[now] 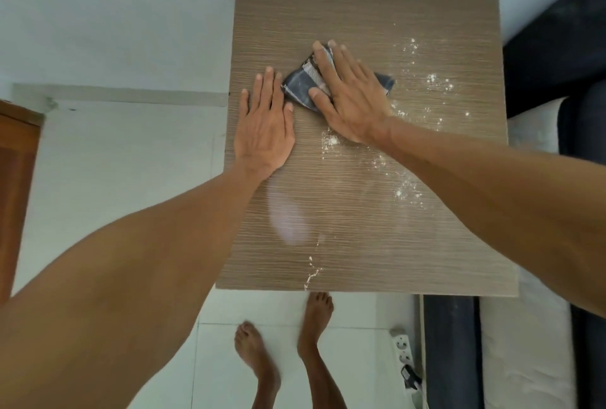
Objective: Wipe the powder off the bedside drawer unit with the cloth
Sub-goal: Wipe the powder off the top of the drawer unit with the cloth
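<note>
White powder (433,79) lies in loose specks and small clumps on the right half of the brown wood-grain top of the bedside drawer unit (360,15), from the far right area down past the middle, with a thin trail (311,269) reaching the near edge. The dark blue folded cloth with a striped white patch (306,87) lies flat on this surface, a little left of the centre and just beside the nearest specks. The right hand (347,97) presses on the cloth with the palm down and the fingers spread wide and straight; it does not grip the cloth, it only holds it flat under the palm, probably so that a broad part of the fabric touches the wood during a wipe. The left hand (265,123) lies flat and open on the bare surface just left of the cloth, its fingertips near the cloth edge; I judge that it steadies the person's weight or the unit. The left side of the top looks almost free of powder, so the work seems only partly done, and most of the powder is at the right of the cloth. No container is in view. The drawers themselves are hidden under the top, so I cannot tell what is in them. The unit stands between a pale wall and a dark bed edge (557,48).
</note>
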`<state>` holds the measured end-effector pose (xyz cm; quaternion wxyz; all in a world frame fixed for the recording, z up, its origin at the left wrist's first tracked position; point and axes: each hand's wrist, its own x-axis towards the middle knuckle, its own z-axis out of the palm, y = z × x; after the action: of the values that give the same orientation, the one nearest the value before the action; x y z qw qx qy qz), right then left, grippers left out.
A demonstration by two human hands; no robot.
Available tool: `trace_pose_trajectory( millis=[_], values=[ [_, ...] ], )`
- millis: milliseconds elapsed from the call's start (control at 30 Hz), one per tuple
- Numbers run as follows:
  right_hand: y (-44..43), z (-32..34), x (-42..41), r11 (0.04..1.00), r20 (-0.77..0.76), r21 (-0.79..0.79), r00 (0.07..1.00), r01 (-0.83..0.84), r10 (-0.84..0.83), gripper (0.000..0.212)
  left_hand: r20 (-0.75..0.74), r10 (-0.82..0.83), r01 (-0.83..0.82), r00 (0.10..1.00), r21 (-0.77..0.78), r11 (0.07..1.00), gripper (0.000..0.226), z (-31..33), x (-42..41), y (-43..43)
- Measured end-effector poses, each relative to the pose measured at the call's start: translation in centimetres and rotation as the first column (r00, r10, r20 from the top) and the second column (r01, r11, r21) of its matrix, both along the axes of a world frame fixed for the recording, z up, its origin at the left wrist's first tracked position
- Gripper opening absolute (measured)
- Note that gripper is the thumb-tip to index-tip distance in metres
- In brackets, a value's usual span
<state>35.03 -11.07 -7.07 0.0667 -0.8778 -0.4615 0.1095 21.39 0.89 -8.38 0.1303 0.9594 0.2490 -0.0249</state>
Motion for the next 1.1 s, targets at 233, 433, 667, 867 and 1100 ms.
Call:
trace_pose_trajectory(
  millis=[233, 433, 667, 867, 1100],
  values=[
    [-3.9, -0.1, -6.8, 1.0, -0.009, 0.011, 1.0, 0.008, -0.008, 0.075, 0.079, -0.114, 0.126, 0.99, -0.158, 0.979, 0.051, 0.8, -1.5, 1.7],
    [-7.2, 0.3, -12.6, 0.997, 0.032, -0.025, 0.997, -0.067, 0.068, 0.07, 0.017, -0.193, 0.193, 0.981, -0.182, 0.964, 0.054, 2.1, -4.0, 1.1],
    [-10.0, 0.4, -19.0, 0.992, 0.036, -0.001, 0.992, -0.124, 0.124, 0.062, -0.048, -0.246, 0.235, 0.968, -0.167, 0.958, 0.054, 2.7, -6.2, -0.7],
    [-11.9, 0.3, -23.9, 0.987, 0.141, 0.022, 0.978, -0.159, 0.154, 0.059, -0.083, -0.277, 0.261, 0.957, -0.165, 0.951, 0.055, 3.0, -8.1, -2.1],
    [-15.5, 1.9, -26.8, 0.893, 0.123, -0.043, 0.885, -0.447, 0.449, 0.081, -0.14, -0.31, 0.286, 0.94, -0.169, 0.943, 0.057, 3.6, -9.2, -3.5]
  ],
)
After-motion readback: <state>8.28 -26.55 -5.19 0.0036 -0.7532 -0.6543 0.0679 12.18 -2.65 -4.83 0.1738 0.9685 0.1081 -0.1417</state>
